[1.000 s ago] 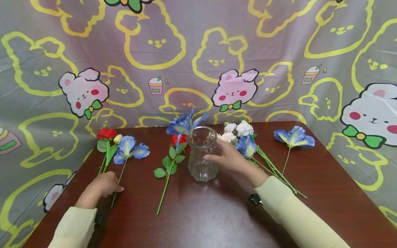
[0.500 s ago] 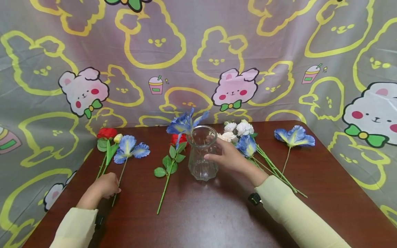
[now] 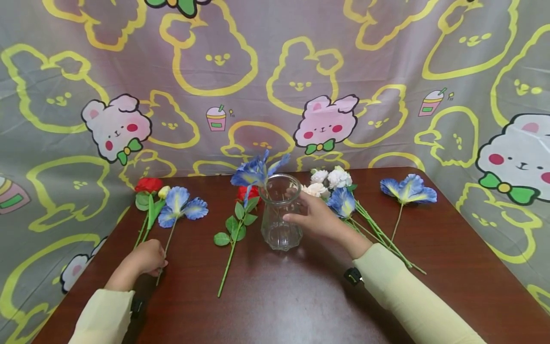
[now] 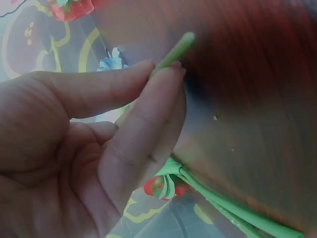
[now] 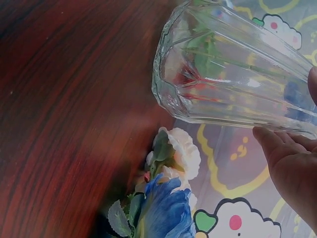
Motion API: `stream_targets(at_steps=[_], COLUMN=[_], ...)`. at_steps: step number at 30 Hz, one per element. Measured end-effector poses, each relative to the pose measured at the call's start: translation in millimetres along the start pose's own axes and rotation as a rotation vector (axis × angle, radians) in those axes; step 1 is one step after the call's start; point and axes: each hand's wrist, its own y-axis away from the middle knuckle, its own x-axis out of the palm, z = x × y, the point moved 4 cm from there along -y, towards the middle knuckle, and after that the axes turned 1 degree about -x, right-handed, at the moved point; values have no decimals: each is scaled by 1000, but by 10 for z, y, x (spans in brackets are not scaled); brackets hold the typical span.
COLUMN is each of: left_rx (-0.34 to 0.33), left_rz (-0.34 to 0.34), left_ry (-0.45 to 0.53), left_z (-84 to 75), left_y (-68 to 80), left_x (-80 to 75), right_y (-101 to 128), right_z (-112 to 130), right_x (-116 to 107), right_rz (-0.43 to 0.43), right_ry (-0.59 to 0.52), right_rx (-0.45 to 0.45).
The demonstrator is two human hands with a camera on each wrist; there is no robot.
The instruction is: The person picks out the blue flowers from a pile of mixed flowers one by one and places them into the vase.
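Note:
At the left of the table, my left hand (image 3: 146, 258) pinches the lower stem of a blue iris (image 3: 176, 205) between thumb and fingertips. In the left wrist view, the green stem end (image 4: 178, 49) sticks out past those fingertips. The iris bloom lies on the table beyond the hand. My right hand (image 3: 320, 220) holds the clear glass vase (image 3: 281, 229) around its neck, thumb in front, with part of the fingers hidden by the glass. The vase stands upright. Another blue iris (image 3: 251, 173) leans over its left rim, its stem apparently inside.
Left of my left hand lie a red flower (image 3: 148, 185) and a yellow bud (image 3: 163, 192). A red rose (image 3: 247, 193) with a leafy stem lies left of the vase. White flowers (image 3: 339, 177) and a blue iris (image 3: 342, 203) lie behind my right hand. Another iris (image 3: 408, 189) lies far right.
My left hand's fingers have drawn in and pinched the iris stem, which has shifted very slightly. The right hand and the vase have stayed in place.

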Motion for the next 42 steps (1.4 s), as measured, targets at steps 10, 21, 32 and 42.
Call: stream_targets(at_steps=[10, 21, 32, 42], left_rx=[25, 89, 230, 386], left_rz=[-115, -247, -477, -620], left_ry=[87, 232, 218, 276], left_z=[-59, -287, -711, -1243], left_y=[12, 52, 181, 410], left_x=[-41, -145, -309, -414], right_y=[-10, -12, -23, -40], right_z=[-14, -5, 4, 24], right_x=[12, -12, -6, -12], right_rz=[16, 18, 30, 36], right_ry=[-20, -1, -36, -29], right_rx=[-27, -22, -15, -44])
